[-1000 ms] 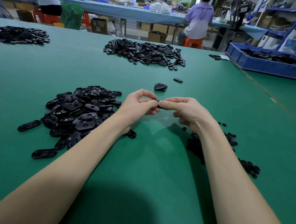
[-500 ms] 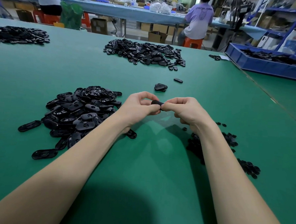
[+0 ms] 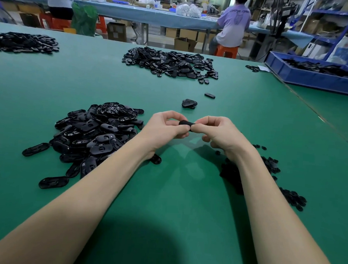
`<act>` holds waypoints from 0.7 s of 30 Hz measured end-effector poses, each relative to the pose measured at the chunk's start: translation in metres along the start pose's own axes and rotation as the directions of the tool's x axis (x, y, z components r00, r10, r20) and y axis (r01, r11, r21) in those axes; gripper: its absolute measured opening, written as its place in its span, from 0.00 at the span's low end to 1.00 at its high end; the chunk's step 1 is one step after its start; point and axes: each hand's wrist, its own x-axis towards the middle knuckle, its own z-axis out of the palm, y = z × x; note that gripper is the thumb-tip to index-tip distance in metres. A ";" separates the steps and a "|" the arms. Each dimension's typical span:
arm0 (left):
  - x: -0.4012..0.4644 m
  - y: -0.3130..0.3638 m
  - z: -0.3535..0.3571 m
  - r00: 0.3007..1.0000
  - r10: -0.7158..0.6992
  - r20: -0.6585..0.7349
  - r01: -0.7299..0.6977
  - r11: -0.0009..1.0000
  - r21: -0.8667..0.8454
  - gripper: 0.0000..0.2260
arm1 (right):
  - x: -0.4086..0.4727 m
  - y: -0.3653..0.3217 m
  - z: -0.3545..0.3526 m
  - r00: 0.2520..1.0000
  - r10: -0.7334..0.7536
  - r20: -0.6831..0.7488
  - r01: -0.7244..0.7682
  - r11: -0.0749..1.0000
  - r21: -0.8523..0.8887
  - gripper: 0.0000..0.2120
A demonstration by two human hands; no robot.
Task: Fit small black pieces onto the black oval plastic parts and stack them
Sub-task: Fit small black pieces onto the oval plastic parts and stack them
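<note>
A black oval plastic part (image 3: 186, 123) is held above the green table between both hands. My left hand (image 3: 165, 127) pinches its left end and my right hand (image 3: 217, 132) pinches its right end, fingers curled round it. Whether a small piece sits on it is hidden by the fingers. A heap of black oval parts (image 3: 94, 133) lies to the left of my left arm. Small black pieces (image 3: 272, 167) are scattered under and beside my right forearm. A short stack of oval parts (image 3: 189, 103) rests just beyond my hands.
The green table (image 3: 176, 192) stretches ahead. A larger pile of oval parts (image 3: 170, 63) lies further back, another pile (image 3: 22, 42) at far left. A single part (image 3: 209, 95) lies beyond the stack. A blue bin (image 3: 313, 77) stands at the right. Seated people work at a rear bench.
Both hands stay together at the same spot. The oval part now shows more plainly between the fingertips, which have shifted slightly on it.
</note>
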 end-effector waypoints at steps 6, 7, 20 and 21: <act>0.002 0.002 -0.006 0.999 -0.017 0.032 0.021 0.993 -0.120 0.07 | -0.003 0.000 0.002 0.999 -0.052 -0.011 0.052 0.999 0.012 0.06; 0.002 0.002 -0.006 0.999 -0.023 0.046 0.029 0.990 -0.140 0.07 | -0.003 0.000 0.002 0.998 -0.061 -0.018 0.061 0.998 0.028 0.06; 0.001 0.000 0.008 1.000 0.001 0.005 0.000 0.981 -0.192 0.06 | -0.001 -0.002 0.010 0.991 -0.110 -0.071 0.115 0.990 0.082 0.09; 0.000 0.000 0.008 1.000 0.001 -0.003 -0.002 0.983 -0.183 0.06 | -0.002 -0.002 0.010 0.991 -0.115 -0.067 0.120 0.989 0.083 0.10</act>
